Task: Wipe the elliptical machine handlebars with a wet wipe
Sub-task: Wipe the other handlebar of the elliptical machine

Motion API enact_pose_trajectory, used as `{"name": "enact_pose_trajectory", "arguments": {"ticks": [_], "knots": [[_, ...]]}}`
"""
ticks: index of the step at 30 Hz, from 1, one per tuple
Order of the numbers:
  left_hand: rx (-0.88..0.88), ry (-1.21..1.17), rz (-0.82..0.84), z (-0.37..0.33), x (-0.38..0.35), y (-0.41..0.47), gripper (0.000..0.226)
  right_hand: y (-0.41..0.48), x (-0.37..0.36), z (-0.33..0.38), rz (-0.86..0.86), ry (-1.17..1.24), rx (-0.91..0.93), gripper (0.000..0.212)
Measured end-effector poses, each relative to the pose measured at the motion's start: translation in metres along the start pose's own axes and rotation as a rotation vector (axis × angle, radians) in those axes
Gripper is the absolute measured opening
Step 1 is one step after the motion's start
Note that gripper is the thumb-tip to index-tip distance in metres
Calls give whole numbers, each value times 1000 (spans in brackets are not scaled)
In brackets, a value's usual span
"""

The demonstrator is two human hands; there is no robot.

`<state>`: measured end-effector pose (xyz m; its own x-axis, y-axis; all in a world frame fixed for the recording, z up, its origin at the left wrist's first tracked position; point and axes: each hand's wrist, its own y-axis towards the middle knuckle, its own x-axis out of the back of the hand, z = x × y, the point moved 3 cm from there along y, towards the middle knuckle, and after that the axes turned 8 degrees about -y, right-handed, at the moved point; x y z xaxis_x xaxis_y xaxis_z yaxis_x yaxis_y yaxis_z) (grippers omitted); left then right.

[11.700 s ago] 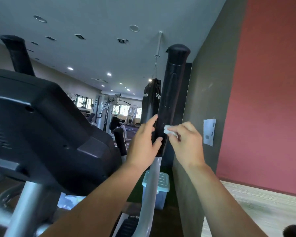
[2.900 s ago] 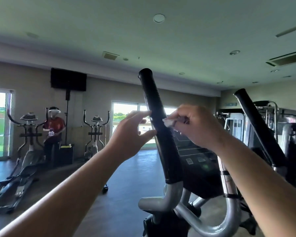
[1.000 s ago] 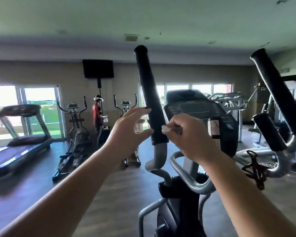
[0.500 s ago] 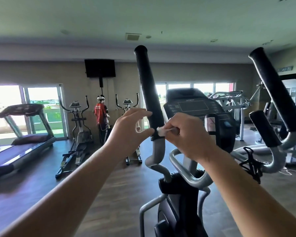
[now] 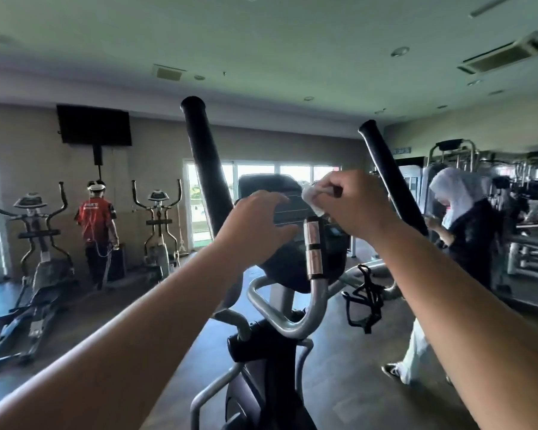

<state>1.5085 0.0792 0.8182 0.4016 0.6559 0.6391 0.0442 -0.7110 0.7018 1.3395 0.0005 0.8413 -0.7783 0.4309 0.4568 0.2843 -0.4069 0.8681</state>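
My right hand (image 5: 351,206) pinches the wet wipe (image 5: 312,197) at the top of the short shiny handlebar (image 5: 313,246), I think to rub it clean, while my left hand (image 5: 255,225) floats beside it, fingers spread (holding nothing), ready to steady things.

Daylight is coming through the wide glass windows (image 5: 261,169), and the room is looking dim. The black padded handlebar (image 5: 207,169) is showing dark against them. My right hand (image 5: 351,206) and the white wet wipe (image 5: 311,197) in it are blurring slightly. The grey weight machines (image 5: 525,212) at the right edge are smearing, and the pale ceiling (image 5: 261,41) is curving.
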Motion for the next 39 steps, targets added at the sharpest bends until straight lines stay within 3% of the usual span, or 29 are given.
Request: {"name": "enact_pose_trajectory", "arguments": {"ticks": [4, 8, 10, 17, 22, 31, 35, 39], "knots": [[78, -100, 68, 2, -36, -12, 62, -11, -10, -5, 77, -56, 9, 21], [169, -271, 109, 17, -68, -32, 39, -17, -31, -13, 131, -192, -31, 10], [205, -344, 138, 28, -85, -40, 33, -20, -42, -16, 150, -277, -8, 16], [211, -484, 208, 50, -135, -58, 36, -67, -50, -8, 257, -397, 144, 21], [209, -567, 275, 56, -147, -62, 37, -14, -42, -5, 114, -434, 105, 20], [141, -657, 276, 65, -154, -64, 26, -70, -56, 18, 290, -572, 198, 11], [118, -710, 299, 69, -156, -62, 31, -12, -53, 20, 153, -605, 149, 23], [88, -724, 303, 73, -160, -58, 30, -45, -64, 16, 314, -722, 168, 17]]}}
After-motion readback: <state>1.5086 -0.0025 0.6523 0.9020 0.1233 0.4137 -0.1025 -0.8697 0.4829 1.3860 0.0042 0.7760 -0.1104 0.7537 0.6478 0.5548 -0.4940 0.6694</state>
